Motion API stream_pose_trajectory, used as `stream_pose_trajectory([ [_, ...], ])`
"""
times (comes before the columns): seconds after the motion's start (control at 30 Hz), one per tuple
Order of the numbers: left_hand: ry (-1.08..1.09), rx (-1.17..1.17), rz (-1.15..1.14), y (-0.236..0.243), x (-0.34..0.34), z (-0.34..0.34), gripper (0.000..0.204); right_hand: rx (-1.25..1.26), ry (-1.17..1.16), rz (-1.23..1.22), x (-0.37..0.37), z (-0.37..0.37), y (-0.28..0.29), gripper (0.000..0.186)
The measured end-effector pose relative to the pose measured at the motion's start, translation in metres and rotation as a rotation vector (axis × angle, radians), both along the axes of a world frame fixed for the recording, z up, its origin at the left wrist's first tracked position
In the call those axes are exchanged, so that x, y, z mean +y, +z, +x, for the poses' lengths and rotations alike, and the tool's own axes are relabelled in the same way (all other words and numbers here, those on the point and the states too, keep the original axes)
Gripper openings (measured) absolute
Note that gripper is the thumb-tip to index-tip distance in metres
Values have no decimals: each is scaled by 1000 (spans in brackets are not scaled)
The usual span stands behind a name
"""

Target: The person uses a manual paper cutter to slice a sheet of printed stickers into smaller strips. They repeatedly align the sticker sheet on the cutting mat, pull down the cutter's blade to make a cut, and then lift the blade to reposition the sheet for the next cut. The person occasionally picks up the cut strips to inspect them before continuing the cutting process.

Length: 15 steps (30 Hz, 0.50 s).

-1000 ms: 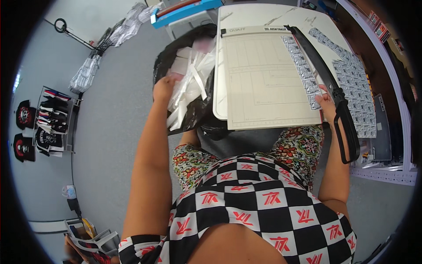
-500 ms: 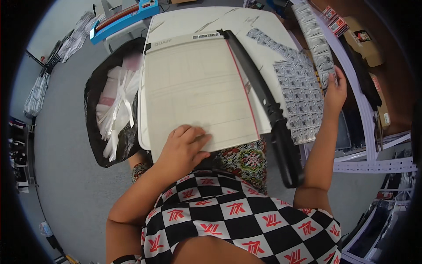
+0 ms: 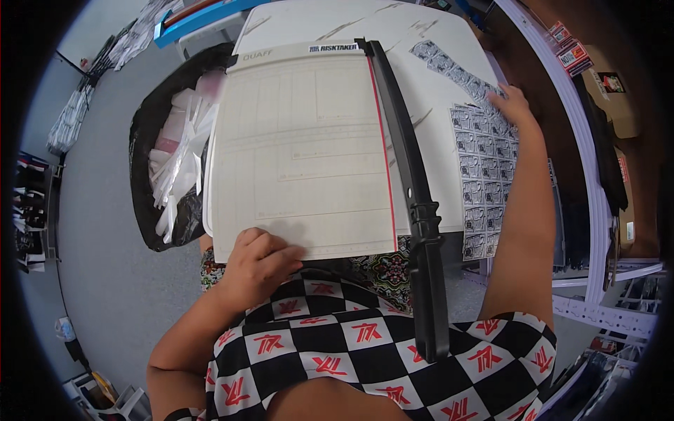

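Cream-white, the flat rectangular paper-cutter board covers the left part of the white marble-patterned bench, its near end reaching past the bench's near edge. A thin red line marks its right side. Beside that line lies the long black cutter arm, the gap between them widening toward the near end; its black handle juts beyond the bench's near edge, in front of the person's black-and-white checked shirt.

The person's left grip rests with curled fingers at the board's near edge, toward its left corner; whether it clasps the board cannot be told. The right grip reaches to the bench's right edge, fingers bent over the end of a narrow grey-and-black printed strip, which slants there from the far right part of the bench. Whether those fingers pinch it cannot be seen. Wider grey-and-black printed sheets lie along the right edge, overhanging the near right corner. Against the left edge, a black plastic bag holds white and pinkish scraps.
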<state>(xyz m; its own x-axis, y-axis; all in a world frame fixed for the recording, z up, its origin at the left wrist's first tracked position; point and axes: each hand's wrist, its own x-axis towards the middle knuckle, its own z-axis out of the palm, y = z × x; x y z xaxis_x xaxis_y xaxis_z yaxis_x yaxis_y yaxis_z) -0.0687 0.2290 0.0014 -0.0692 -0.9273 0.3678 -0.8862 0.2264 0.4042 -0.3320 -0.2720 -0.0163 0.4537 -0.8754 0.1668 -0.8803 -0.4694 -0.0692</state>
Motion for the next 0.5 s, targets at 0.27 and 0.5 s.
stream_pose_trajectory([
  [0.27,75,-1,156,10,-5,-4,47,65,31,310,-4,20,20,91],
  [0.5,72,46,173,10,-4,-2,44,54,-91,434,-54,-11,3,83],
])
